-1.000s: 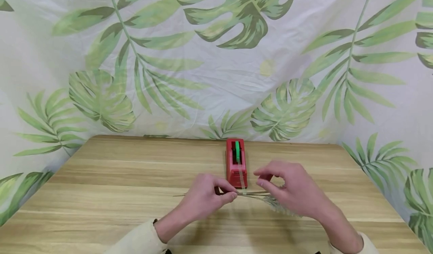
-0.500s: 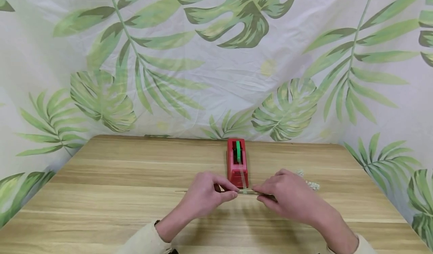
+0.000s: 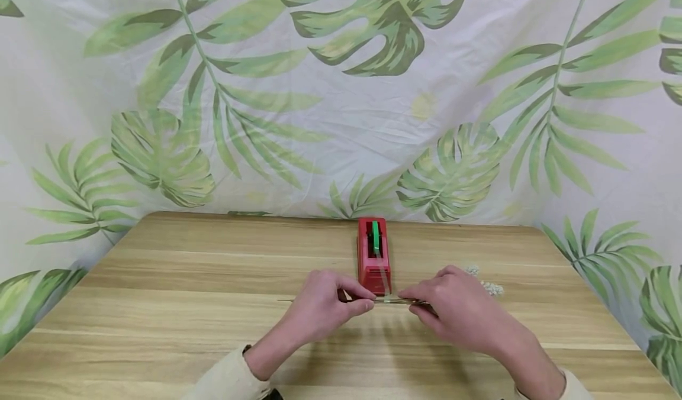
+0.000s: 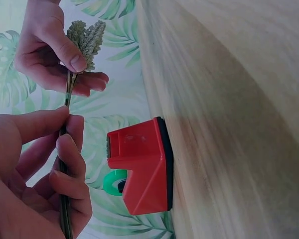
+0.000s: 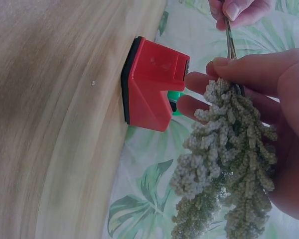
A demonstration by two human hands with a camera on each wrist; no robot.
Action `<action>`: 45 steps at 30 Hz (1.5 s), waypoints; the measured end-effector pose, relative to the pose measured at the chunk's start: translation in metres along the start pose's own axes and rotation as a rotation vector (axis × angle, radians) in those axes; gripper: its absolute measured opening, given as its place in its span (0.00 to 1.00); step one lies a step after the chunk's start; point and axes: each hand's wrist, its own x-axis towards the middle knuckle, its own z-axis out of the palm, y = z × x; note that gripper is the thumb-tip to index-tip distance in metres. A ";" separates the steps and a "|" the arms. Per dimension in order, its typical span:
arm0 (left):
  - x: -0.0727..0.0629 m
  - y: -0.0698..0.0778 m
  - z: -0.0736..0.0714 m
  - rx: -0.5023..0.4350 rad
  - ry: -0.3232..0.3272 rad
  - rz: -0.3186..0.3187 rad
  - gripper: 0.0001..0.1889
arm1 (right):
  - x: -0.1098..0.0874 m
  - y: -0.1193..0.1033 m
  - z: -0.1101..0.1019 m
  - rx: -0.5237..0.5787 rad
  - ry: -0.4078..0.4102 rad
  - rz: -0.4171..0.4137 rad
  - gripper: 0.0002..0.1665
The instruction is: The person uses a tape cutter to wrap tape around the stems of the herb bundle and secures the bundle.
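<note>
A small bunch of dried flowers [image 5: 219,149] with pale, knobbly heads is stretched level between both hands, close in front of a red tape dispenser [image 3: 374,270]. My left hand [image 3: 322,302] pinches the thin brown stems [image 4: 65,199] between thumb and fingers. Nearer the flower heads, my right hand [image 3: 463,308] pinches the same stems, and the heads show beyond its knuckles in the head view. From the dispenser's green roll [image 3: 376,237], a strip of clear tape [image 3: 382,273] runs forward to the stems in the gap between the hands.
Wood-grain table [image 3: 186,270] under the hands, its far edge against a hanging leaf-print cloth [image 3: 346,122]. The dispenser's toothed cutting edge [image 4: 108,147] faces the hands. A tiny pale crumb [image 5: 93,83] lies on the tabletop.
My right hand, loosely held beside the stems a second ago, has closed on them near the heads. The flower heads have shifted to behind that hand. My left hand keeps its pinch.
</note>
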 end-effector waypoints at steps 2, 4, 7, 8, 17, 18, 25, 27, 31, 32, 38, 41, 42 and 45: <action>0.000 0.000 0.000 0.001 0.001 0.001 0.03 | 0.000 0.000 -0.001 -0.001 -0.002 0.012 0.12; 0.001 0.000 0.000 0.002 0.000 0.003 0.03 | -0.001 0.000 -0.001 -0.001 -0.003 0.022 0.12; 0.002 -0.001 0.001 -0.001 -0.005 0.000 0.03 | -0.001 0.001 -0.003 -0.004 -0.006 0.032 0.11; 0.001 -0.001 0.000 -0.004 -0.006 -0.001 0.03 | -0.001 0.001 -0.003 0.001 -0.005 0.030 0.11; 0.000 0.001 -0.007 -0.026 -0.055 -0.034 0.03 | 0.002 0.003 -0.002 0.030 0.049 0.000 0.08; 0.000 0.000 -0.008 -0.025 -0.065 -0.033 0.03 | 0.003 0.003 -0.002 0.029 0.052 -0.001 0.08; 0.001 -0.003 -0.009 -0.026 -0.106 0.005 0.04 | 0.001 0.005 -0.003 0.057 0.037 -0.013 0.10; 0.001 -0.004 -0.008 -0.018 -0.092 0.017 0.04 | 0.001 0.004 -0.003 0.082 0.016 -0.002 0.10; 0.001 -0.004 -0.006 0.018 -0.047 0.033 0.03 | 0.001 0.003 -0.003 0.101 -0.039 0.026 0.11; 0.001 -0.004 -0.005 0.025 -0.036 0.034 0.03 | 0.001 0.003 -0.003 0.103 -0.051 0.027 0.11; 0.000 -0.004 -0.003 0.031 0.011 0.029 0.02 | 0.001 0.001 -0.001 0.061 -0.067 0.031 0.13; 0.000 -0.004 -0.003 0.033 0.029 0.020 0.04 | 0.000 0.000 0.001 0.028 -0.063 0.017 0.13; 0.000 -0.004 -0.003 0.033 0.032 0.016 0.05 | 0.000 0.000 0.002 0.018 -0.062 0.008 0.13; 0.000 -0.004 -0.003 0.034 0.036 0.009 0.04 | -0.001 0.001 0.003 0.004 -0.066 -0.009 0.13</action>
